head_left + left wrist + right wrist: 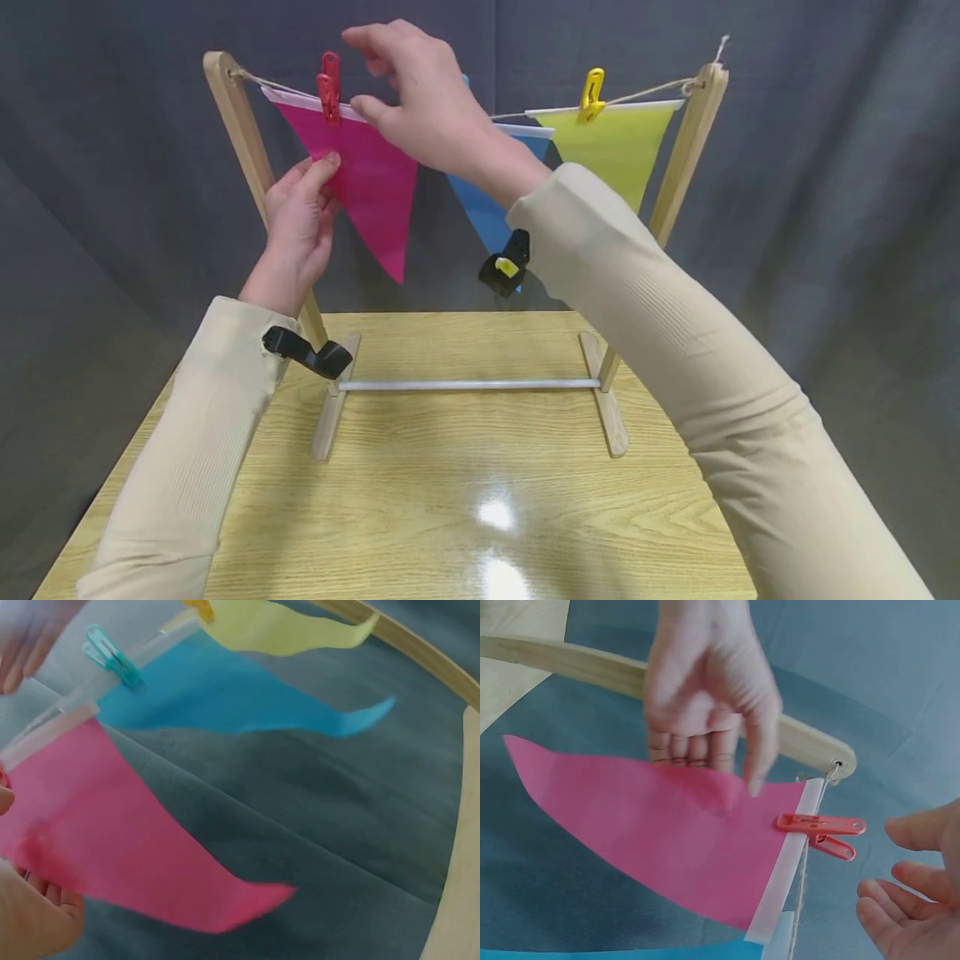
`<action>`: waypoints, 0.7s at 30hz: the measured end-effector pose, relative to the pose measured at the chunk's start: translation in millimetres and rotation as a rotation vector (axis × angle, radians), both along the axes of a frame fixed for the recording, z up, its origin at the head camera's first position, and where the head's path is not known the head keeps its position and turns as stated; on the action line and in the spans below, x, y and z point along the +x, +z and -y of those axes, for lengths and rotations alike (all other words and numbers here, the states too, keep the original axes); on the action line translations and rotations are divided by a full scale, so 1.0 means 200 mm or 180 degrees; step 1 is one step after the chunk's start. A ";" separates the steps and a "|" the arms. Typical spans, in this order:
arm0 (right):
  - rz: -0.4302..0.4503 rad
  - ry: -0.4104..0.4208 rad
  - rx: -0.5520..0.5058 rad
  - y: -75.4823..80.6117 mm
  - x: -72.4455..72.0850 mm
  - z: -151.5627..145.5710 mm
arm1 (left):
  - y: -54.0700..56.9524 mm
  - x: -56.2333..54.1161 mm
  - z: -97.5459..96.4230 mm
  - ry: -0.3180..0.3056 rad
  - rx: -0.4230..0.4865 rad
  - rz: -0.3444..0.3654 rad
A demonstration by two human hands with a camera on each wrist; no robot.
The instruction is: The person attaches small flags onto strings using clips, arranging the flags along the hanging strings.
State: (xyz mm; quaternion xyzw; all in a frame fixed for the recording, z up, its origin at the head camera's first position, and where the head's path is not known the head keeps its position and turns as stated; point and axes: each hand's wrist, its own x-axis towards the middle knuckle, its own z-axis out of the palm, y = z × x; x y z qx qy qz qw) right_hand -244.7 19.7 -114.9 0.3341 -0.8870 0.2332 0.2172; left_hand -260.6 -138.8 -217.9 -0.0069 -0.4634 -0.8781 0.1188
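Note:
A pink pennant (375, 179) with a white top edge hangs from a string, with a red clothespin (328, 90) clamped over both. My left hand (303, 208) holds the pennant by its left edge, thumb in front and fingers behind; the fingers show faintly through the fabric in the right wrist view. My right hand (423, 92) is raised beside the red clothespin, its fingers loosely bent and apart from it, with nothing in them. In the right wrist view a gap separates those fingertips from the handles of the clothespin (821, 829).
A blue pennant (225, 690) hangs by a teal clothespin (112, 656). The yellow pennant (622, 146) hangs by a yellow clothespin (592, 96). Two wooden posts (686, 158) hold the string, joined low by a white rod (468, 385), on a wooden table (420, 492). Dark cloth (840, 208) is behind.

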 end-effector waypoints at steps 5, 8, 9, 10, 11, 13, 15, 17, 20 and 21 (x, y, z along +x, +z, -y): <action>0.0095 0.0147 -0.0167 -0.03 0.04 -0.04 | -0.08 -0.01 0.02 -0.0138 0.0029 0.0067; 0.0041 0.0257 -0.0279 -0.05 0.06 -0.07 | -0.13 -0.01 0.02 -0.0264 0.0035 0.0052; 0.0021 0.0284 -0.0311 -0.06 0.07 -0.08 | -0.14 -0.01 0.03 -0.0302 0.0038 0.0052; 0.0011 0.0307 -0.0352 -0.06 0.08 -0.08 | -0.16 -0.01 0.03 -0.0336 0.0023 0.0052; 0.0006 0.0341 -0.0402 -0.07 0.09 -0.09 | -0.17 -0.01 0.03 -0.0366 0.0009 0.0063; 0.0016 0.0387 -0.0467 -0.09 0.11 -0.11 | -0.20 -0.01 0.04 -0.0422 -0.0021 0.0083; 0.0050 0.0376 -0.0487 -0.10 0.12 -0.12 | -0.23 0.00 0.05 -0.0471 -0.0049 0.0137; 0.0014 0.0434 -0.0538 -0.12 0.13 -0.14 | -0.25 0.00 0.05 -0.0515 -0.0104 0.0184; -0.0050 0.0518 -0.0592 -0.14 0.15 -0.16 | -0.29 0.01 0.05 -0.0547 -0.0159 0.0262; -0.0059 0.0559 -0.0634 -0.15 0.15 -0.17 | -0.30 0.01 0.05 -0.0552 -0.0165 0.0273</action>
